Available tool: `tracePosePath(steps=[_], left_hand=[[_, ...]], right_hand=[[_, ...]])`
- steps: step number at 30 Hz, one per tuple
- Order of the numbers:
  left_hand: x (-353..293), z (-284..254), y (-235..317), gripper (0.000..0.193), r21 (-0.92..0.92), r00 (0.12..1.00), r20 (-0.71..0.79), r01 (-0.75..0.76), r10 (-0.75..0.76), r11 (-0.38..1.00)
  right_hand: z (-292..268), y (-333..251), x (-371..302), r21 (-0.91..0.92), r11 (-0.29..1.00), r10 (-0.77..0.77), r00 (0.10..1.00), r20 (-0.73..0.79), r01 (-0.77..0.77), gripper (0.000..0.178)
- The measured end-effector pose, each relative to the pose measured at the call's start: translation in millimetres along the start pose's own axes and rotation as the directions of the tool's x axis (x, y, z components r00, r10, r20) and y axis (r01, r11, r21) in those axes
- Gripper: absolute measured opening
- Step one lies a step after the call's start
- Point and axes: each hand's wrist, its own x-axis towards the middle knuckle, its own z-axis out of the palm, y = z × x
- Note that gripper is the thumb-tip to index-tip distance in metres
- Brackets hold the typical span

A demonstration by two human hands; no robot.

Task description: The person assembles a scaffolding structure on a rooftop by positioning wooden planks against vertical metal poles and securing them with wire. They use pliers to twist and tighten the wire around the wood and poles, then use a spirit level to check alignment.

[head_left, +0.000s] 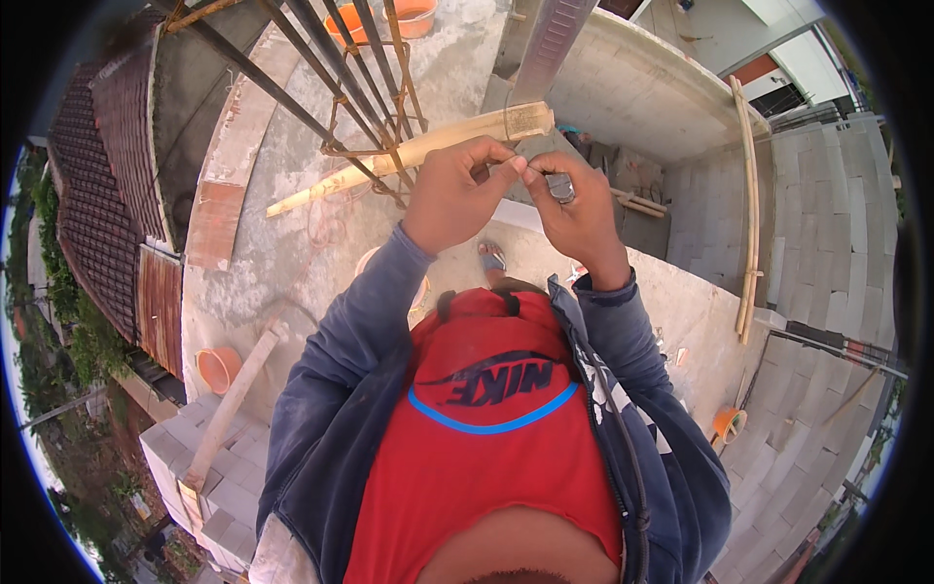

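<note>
Both hands are raised in front of my chest, and their fingertips meet. My left hand [465, 187] is closed in a pinch between thumb and forefinger. What it pinches is too fine to make out; it may be a thin thread or wire. My right hand [581, 209] pinches at the same spot. A small silvery metal piece [560, 187], rounded at its end, sits in the curled fingers of that hand. Beyond my hands a pale wooden plank [389, 167], pointed at its left end, lies across the concrete slab [263, 302].
Upright rebar [341, 78] with tied stirrups rises at the far left. A perforated metal post [553, 49] stands ahead. Orange buckets [218, 369] are around the slab. Right of its edge, the floor drops into a block-walled space [710, 209]. Bamboo poles [749, 214] lean there.
</note>
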Motion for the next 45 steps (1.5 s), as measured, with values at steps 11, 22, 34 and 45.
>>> tracePosePath(steps=[11, 22, 34, 45], left_hand=[[-13.0, -3.0, 25.6, 0.022, 0.484, 0.888, -0.249, -0.232, 0.386, 0.844], [-5.2, -14.8, 45.9, 0.021, 0.372, 0.961, -0.16, -0.154, 0.227, 0.915], [-32.2, 21.6, 38.2, 0.026, -0.078, 0.968, -0.246, -0.063, 0.042, 0.995], [-47.1, 17.0, 28.8, 0.036, -0.277, 0.982, -0.18, 0.002, -0.054, 0.961]], right_hand=[[-5.0, 12.8, 2.7, -0.347, 0.913, -0.212, 0.976, 0.042, 0.213, 0.03], [0.3, 23.8, 8.2, -0.587, 0.723, -0.377, 0.92, 0.108, 0.365, 0.045], [81.2, 28.0, -14.5, -0.231, 0.968, -0.162, 0.949, -0.27, 0.1, 0.025], [92.4, 23.6, -22.7, 0.552, 0.817, 0.292, 0.945, -0.149, -0.166, 0.017]])
